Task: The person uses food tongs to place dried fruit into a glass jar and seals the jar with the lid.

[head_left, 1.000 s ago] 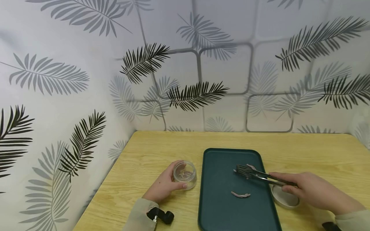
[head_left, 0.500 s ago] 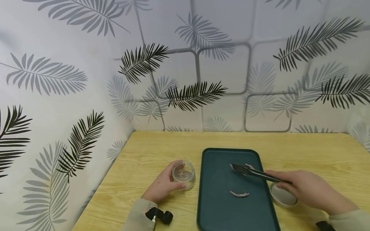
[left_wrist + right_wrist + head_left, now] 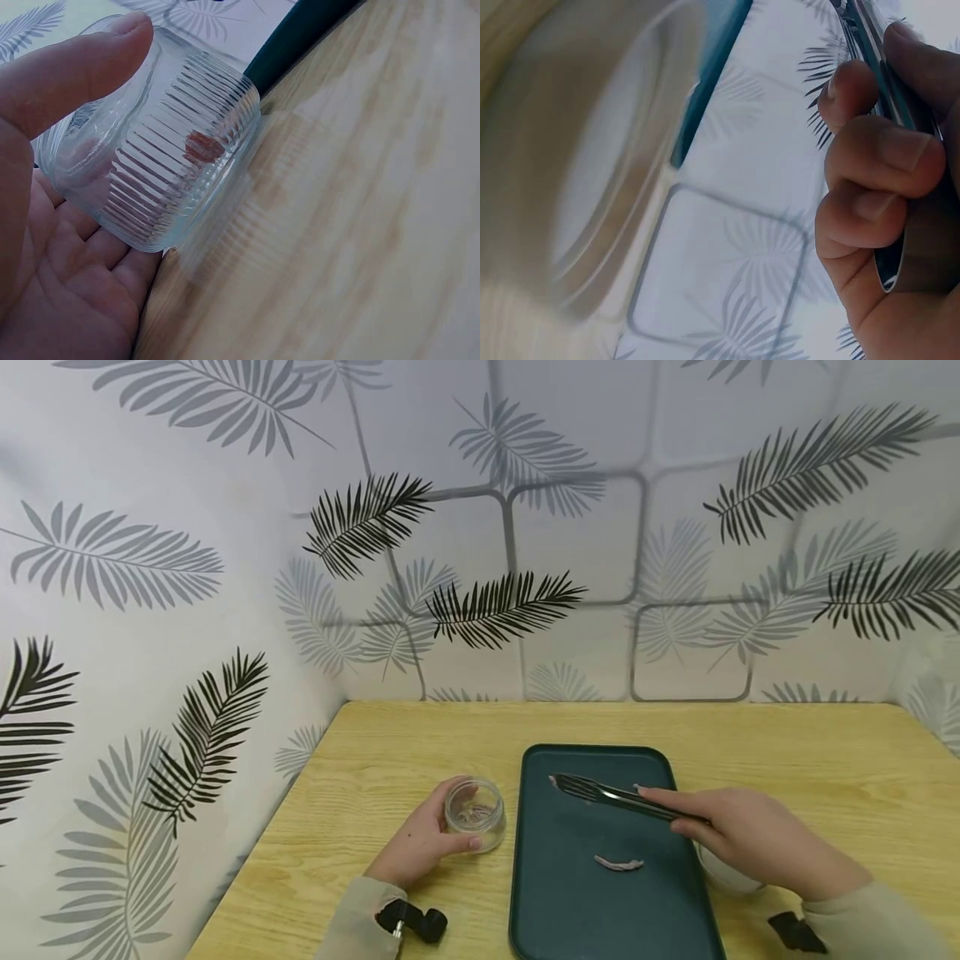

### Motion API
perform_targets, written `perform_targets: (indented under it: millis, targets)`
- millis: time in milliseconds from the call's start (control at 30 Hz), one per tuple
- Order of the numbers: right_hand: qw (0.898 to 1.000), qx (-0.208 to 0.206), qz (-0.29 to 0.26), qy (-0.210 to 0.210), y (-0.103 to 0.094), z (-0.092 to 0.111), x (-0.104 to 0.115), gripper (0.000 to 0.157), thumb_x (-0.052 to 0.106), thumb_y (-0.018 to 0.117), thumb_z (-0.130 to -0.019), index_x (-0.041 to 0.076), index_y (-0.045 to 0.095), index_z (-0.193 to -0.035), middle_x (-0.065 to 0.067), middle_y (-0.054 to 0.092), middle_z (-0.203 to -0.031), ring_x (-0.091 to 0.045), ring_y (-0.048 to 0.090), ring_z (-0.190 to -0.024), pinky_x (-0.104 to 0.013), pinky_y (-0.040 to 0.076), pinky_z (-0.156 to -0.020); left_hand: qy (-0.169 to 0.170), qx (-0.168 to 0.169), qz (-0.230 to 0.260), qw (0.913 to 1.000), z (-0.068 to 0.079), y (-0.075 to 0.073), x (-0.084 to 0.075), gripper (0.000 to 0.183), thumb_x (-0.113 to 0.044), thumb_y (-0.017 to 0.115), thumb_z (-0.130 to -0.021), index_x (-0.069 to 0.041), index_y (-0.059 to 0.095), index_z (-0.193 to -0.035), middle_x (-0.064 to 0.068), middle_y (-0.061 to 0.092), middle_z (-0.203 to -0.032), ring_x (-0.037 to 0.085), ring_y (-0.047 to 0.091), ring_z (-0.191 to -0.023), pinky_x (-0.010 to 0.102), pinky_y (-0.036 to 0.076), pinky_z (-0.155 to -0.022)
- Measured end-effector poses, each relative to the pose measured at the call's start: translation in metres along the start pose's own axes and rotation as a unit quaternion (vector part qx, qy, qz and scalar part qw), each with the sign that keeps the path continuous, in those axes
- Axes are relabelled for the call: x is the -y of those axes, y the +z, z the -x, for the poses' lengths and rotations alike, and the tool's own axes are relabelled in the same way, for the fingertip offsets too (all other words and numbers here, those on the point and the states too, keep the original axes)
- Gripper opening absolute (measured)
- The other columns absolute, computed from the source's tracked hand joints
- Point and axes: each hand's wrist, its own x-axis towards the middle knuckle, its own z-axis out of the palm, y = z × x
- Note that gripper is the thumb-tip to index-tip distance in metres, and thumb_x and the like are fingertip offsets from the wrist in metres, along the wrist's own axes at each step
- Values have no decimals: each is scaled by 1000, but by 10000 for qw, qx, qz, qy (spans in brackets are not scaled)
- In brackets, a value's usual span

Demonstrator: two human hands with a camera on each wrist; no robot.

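Observation:
My left hand [image 3: 427,839] grips a ribbed clear glass jar [image 3: 491,835], thumb on the near side, fingers behind. Several thin brownish strips [image 3: 474,814] lie in the jar; a reddish-brown piece [image 3: 204,148] shows through its wall in the left wrist view. In my right hand [image 3: 757,839] are metal tongs [image 3: 615,797], held with curled fingers, arms pressed together over the upper tray. A small pale bit pokes out at their tips; the rest is hidden. One curved greyish-pink strip [image 3: 618,864] lies on the dark green tray [image 3: 600,918]. Another strip's end [image 3: 637,788] shows beside my right fingers.
A round pale lid [image 3: 727,872] lies right of the tray, partly under my right hand in the head view; it looms large as a lid [image 3: 622,172] in the right wrist view. The wooden table [image 3: 420,735] meets a leaf-patterned backdrop [image 3: 480,568].
The tongs, spread a second ago over the strips at the tray's right, have been squeezed together and moved left across the tray toward the jar. The left hand and jar stay put.

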Motion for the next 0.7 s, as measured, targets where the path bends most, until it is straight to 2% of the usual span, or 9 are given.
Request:
perform_targets:
  millis: [100,167,233,400,500,700]
  targets:
    - [9999,-15,-55,-141,1,-9,9,50,39,59,-102,35,50,-150,24,53,-69,4,41,-54,-25,37,-55,4,-2,-12,10000,-1,0,0,87,-27,86,-83,-24,37,-154,3,45,-154,19,40,-142,45,30,-114]
    - [9997,-64,-75,-208,2,-14,14,49,40,58,-102,36,50,-150,25,49,-66,2,38,-52,-24,35,-54,-1,5,-9,10000,-2,-1,1,86,-26,86,-83,-25,38,-154,3,45,-154,20,39,-142,46,30,-115]
    - [9995,-144,-23,-284,4,-21,20,50,38,60,-101,36,51,-150,25,53,-71,3,39,-53,-24,35,-54,-8,15,3,10000,-2,-1,1,86,-27,86,-83,-26,38,-153,4,44,-154,20,39,-142,46,30,-115]
    - [9981,-328,7,-519,6,-36,34,51,35,63,-100,37,52,-149,21,69,-98,5,47,-62,-25,37,-57,-14,-1,20,10000,-3,0,0,87,-26,86,-83,-23,37,-155,4,45,-154,20,40,-142,46,31,-114]
    - [9969,-367,-51,-694,7,-43,42,50,35,63,-100,36,51,-149,17,71,-103,7,52,-66,-24,38,-57,-6,-9,43,10000,-3,1,0,87,-23,86,-83,-22,37,-155,4,45,-154,20,40,-142,45,31,-114]
    - [9956,-377,69,-860,9,-58,57,50,35,63,-100,35,51,-149,15,71,-101,5,57,-71,-24,40,-56,-43,-10,89,10000,-2,1,0,87,-21,86,-83,-23,36,-154,5,44,-154,21,39,-143,45,31,-114]
